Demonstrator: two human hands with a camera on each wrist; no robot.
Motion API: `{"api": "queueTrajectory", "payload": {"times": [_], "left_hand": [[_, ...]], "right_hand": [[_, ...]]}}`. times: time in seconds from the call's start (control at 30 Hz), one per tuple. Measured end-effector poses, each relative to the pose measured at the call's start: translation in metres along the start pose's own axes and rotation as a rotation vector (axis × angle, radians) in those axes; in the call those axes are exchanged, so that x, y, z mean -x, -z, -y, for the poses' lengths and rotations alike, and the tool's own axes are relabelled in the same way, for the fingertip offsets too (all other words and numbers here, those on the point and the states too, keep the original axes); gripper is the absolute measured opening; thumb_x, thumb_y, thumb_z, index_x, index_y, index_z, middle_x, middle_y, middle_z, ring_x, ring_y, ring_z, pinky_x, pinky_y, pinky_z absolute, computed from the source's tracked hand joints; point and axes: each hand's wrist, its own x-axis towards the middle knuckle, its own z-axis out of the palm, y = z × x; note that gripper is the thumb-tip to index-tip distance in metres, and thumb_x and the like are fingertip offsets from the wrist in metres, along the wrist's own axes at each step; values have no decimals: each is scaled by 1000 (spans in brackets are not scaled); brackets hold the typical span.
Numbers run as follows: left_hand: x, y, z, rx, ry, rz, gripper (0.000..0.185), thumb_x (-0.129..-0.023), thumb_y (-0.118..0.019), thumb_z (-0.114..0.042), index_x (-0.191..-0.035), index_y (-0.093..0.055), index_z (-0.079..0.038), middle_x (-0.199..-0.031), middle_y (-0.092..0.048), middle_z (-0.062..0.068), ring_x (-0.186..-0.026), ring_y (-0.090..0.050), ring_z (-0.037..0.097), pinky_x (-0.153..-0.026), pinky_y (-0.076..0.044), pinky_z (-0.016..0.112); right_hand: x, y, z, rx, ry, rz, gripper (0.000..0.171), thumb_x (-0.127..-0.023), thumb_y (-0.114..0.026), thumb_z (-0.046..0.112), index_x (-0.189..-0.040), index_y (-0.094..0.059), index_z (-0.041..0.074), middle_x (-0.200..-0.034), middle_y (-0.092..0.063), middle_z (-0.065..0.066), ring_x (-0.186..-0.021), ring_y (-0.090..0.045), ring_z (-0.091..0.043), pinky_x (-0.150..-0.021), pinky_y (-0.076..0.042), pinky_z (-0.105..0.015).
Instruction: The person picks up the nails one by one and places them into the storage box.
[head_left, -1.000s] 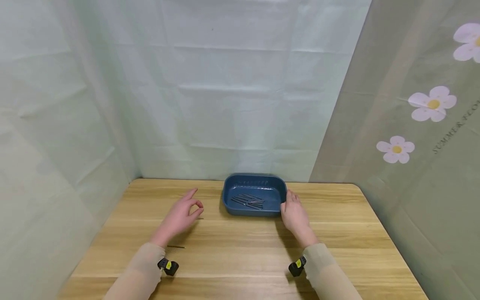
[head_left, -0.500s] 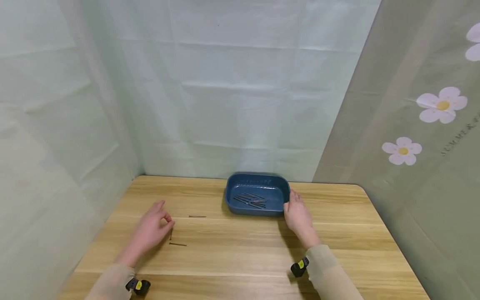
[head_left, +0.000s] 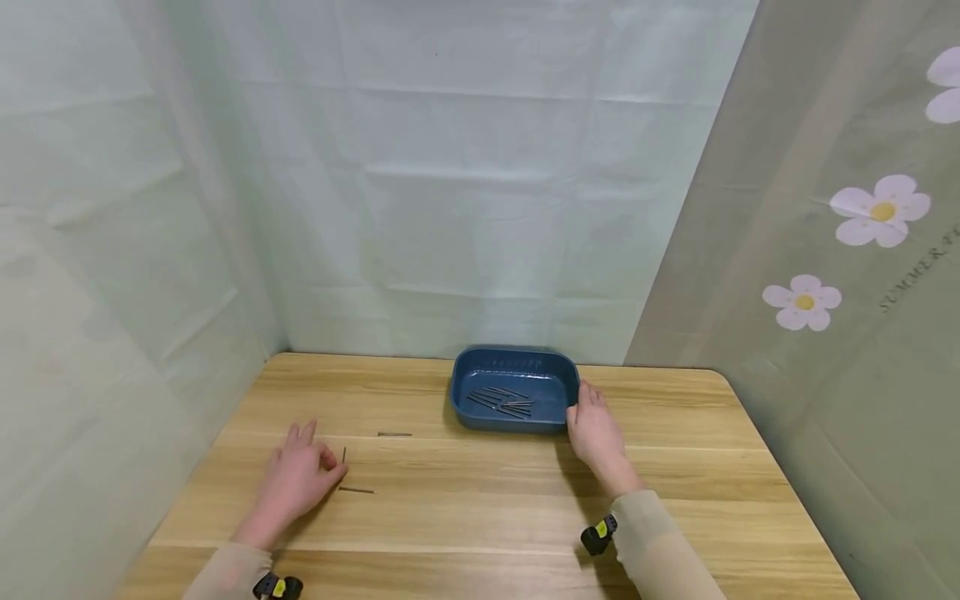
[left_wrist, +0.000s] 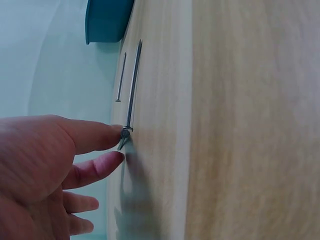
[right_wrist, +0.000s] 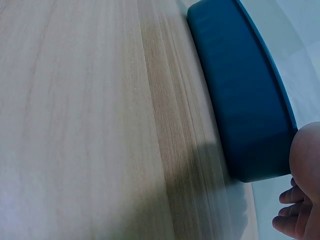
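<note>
Fingertips (left_wrist: 114, 134) of the left hand (head_left: 296, 483), thumb and forefinger a narrow gap apart, close on the head of a nail (left_wrist: 132, 87) lying flat on the wooden table (head_left: 480, 508); whether it is truly pinched or only touched, the left wrist view does not settle. In the head view this hand sits at lower left of the frame, with that nail (head_left: 344, 455) just past its fingers and a second nail (head_left: 356, 489) to the right of it. A third nail (head_left: 394, 433) lies a little higher in the frame, toward the middle.

At lower right of centre the right hand (head_left: 596, 433) rests its fingers, fairly straight, against the right end of a blue tray (head_left: 572, 385). In the right wrist view only the fingertips (right_wrist: 292, 212) show at lower right, beside the tray wall (right_wrist: 240, 100); how tightly they press cannot be told. Several more nails (head_left: 501, 400) lie loose on the tray floor.

By my judgement each nail is light, stiff and thin, smooth enough to roll or slip on the board, with a sharp point. It sits too flat to grasp mid-shaft easily; the raised head end offers the better hold, tipped up, then nipped between thumb and forefinger.

Behind the table hang pale green sheets (head_left: 480, 167), and at upper right a curtain printed with flowers (head_left: 881, 208).
</note>
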Motion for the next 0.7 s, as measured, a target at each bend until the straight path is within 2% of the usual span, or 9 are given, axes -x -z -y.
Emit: {"api": "queueTrajectory", "payload": {"times": [0.33, 0.57, 0.7], "left_hand": [[3, 4, -4, -36, 7, 7, 23, -89, -78, -12, -70, -66, -14, -152, -38, 49, -145, -23, 71, -107, -28, 86], [4, 4, -3, -57, 9, 27, 30, -90, -75, -13, -65, -58, -16, -152, -38, 48, -146, -22, 72, -108, -29, 85], [4, 5, -3, -52, 17, 44, 29, -90, -75, -14, -66, -58, -16, -153, -37, 49, -146, -20, 72, -109, -27, 85]], "right_hand": [[-1, 1, 0, -11, -6, 11, 61, -109, -44, 17, -159, -33, -15, -163, -39, -32, -150, -39, -52, -123, -33, -58], [-1, 1, 0, -15, -8, 9, 61, -109, -44, 17, -159, -33, -15, -163, -40, -33, -150, -39, -52, -123, -33, -59], [0, 0, 0, -14, 0, -3, 60, -108, -43, 17, -159, -35, -15, -162, -41, -33, -149, -40, -52, -123, -34, -58]]}}
